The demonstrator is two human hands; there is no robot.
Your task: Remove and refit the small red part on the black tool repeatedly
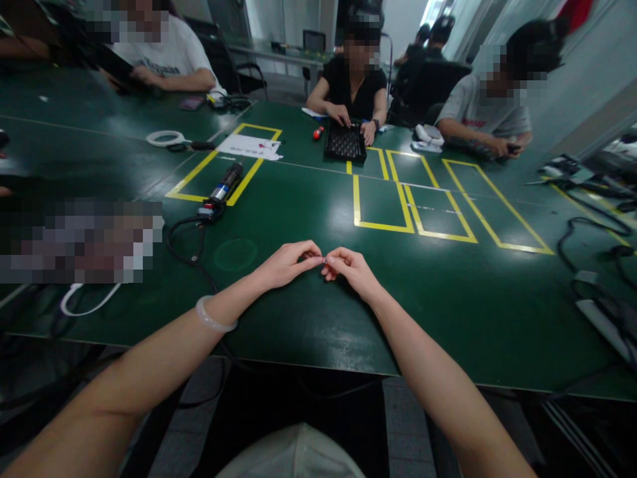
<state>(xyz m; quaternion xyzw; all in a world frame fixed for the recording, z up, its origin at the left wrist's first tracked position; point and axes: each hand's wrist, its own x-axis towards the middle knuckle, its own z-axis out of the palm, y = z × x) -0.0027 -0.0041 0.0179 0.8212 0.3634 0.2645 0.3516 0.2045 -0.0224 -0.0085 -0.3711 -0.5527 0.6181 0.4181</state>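
My left hand and my right hand meet fingertip to fingertip just above the green table. Both are pinched closed on a tiny pale part held between them; it is too small to name. A pale bangle circles my left wrist. Both forearms reach in from the near edge.
A black electric screwdriver with a looping cable lies left of my hands. Yellow tape rectangles mark the table. Across it, a person works over a black tray; two others sit nearby. Cables and devices crowd the right edge.
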